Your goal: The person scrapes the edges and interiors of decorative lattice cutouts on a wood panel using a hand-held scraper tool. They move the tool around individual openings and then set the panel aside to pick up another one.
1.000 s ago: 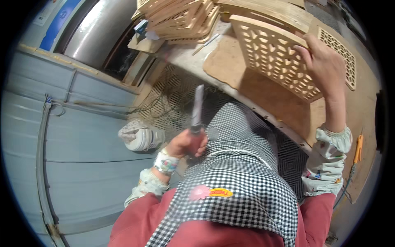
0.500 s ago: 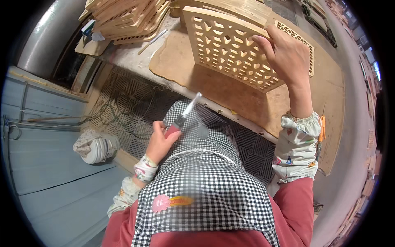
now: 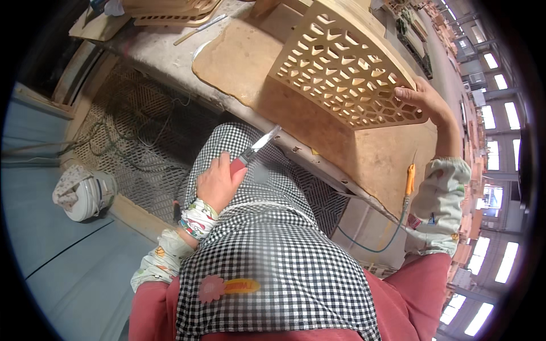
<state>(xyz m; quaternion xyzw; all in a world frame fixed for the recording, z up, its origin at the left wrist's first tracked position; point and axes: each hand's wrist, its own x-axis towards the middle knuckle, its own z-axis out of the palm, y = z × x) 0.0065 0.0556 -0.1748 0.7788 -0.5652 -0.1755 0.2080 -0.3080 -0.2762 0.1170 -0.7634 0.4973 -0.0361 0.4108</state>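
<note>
My left hand [image 3: 218, 183] is closed round the red and grey handle of a knife [image 3: 243, 160], held over my lap with its pale blade pointing up toward the table edge. My right hand [image 3: 425, 102] grips the right edge of a wooden lattice panel [image 3: 347, 71], thumb on its front face. The panel, pierced with geometric cut-outs, stands tilted on a brown board [image 3: 239, 65] and seems joined to plain wood behind it. Near my right sleeve lies an orange-handled tool [image 3: 410, 181] with a thin pointed tip and a teal cord.
Several wooden lattice pieces [image 3: 170, 17] lie stacked at the far left of the table. A thin stick [image 3: 200, 29] rests beside them. On the floor at left stands a white bucket [image 3: 85, 199] with a cloth over it. Cords [image 3: 114, 133] trail across the patterned mat.
The lattice piece has been turned and tilted, and my right hand has moved from its top edge to its right side. The view has shifted right. My left hand still holds the knife.
</note>
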